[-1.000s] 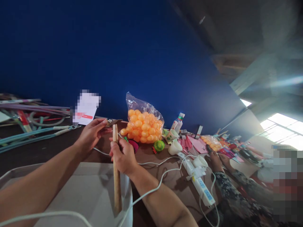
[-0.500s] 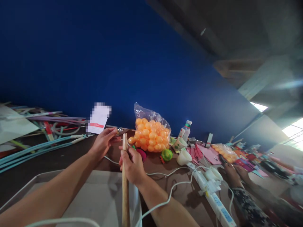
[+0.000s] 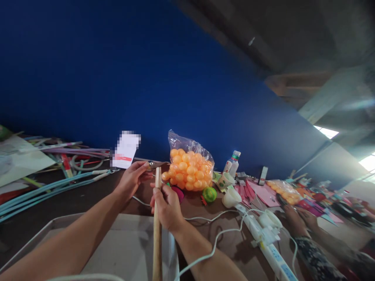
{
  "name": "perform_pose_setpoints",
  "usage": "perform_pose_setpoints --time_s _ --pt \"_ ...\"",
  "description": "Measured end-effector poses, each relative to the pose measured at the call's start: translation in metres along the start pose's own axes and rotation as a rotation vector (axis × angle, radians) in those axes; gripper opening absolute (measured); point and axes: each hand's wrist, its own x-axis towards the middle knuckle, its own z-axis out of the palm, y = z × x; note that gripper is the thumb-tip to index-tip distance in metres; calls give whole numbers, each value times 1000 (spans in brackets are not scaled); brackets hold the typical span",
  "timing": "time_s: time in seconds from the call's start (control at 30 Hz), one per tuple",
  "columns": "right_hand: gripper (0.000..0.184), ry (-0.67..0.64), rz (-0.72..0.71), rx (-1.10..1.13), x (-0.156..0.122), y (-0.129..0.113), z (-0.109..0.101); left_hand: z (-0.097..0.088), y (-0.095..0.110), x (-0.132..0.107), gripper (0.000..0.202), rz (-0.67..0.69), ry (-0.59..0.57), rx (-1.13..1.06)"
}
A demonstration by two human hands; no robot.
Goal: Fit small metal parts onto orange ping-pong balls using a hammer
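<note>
My right hand (image 3: 167, 205) is closed around a long wooden stick (image 3: 157, 242). The stick stands nearly upright, its pale cut top rising above my thumb and its lower end running out of view. To the left and slightly farther off, my left hand (image 3: 134, 178) pinches a small shiny metal tool with a dark pointed end (image 3: 158, 165); its exact kind is not clear. That point reaches just behind the stick's top. Beyond both hands sits a clear plastic bag of orange balls (image 3: 190, 168), and a magenta object (image 3: 177, 194) lies partly hidden behind my right hand.
A white tray (image 3: 117, 238) lies below my forearms. Light-blue rods (image 3: 58, 189) and mixed strips are at left, near a blurred-out phone-like screen (image 3: 125, 150). Rightward are a green toy (image 3: 209, 194), a bottle (image 3: 232, 164), a power strip (image 3: 272, 253), white cables and another person's hands (image 3: 293, 214).
The whole view has shifted slightly, so things appear a little farther right and lower. The metal tool's pointed end shows more plainly. Both hands keep their grips.
</note>
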Motion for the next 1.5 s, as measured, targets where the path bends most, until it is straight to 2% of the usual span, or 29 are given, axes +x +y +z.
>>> perform_pose_setpoints --time_s 0.2,0.33,0.47,0.6,0.83,1.2,1.5 --pt "44 22 -33 -9 1 0 -1 -1 -1 1 24 10 1 9" --pt "43 0 11 -21 2 -1 -1 -3 -3 2 24 12 0 19" --pt "42 6 -36 -12 2 0 -2 -3 -4 2 24 14 -17 20" --pt "40 -11 -24 -28 2 2 -2 -5 -4 2 25 -8 -19 24" --pt "43 12 -77 24 -1 0 -2 -4 -1 3 16 -4 -11 -5" --pt "42 11 -84 -58 2 8 -2 -4 -4 3 22 15 -30 4" --pt "41 19 -80 -64 2 7 -2 -3 -3 3 16 20 -5 13"
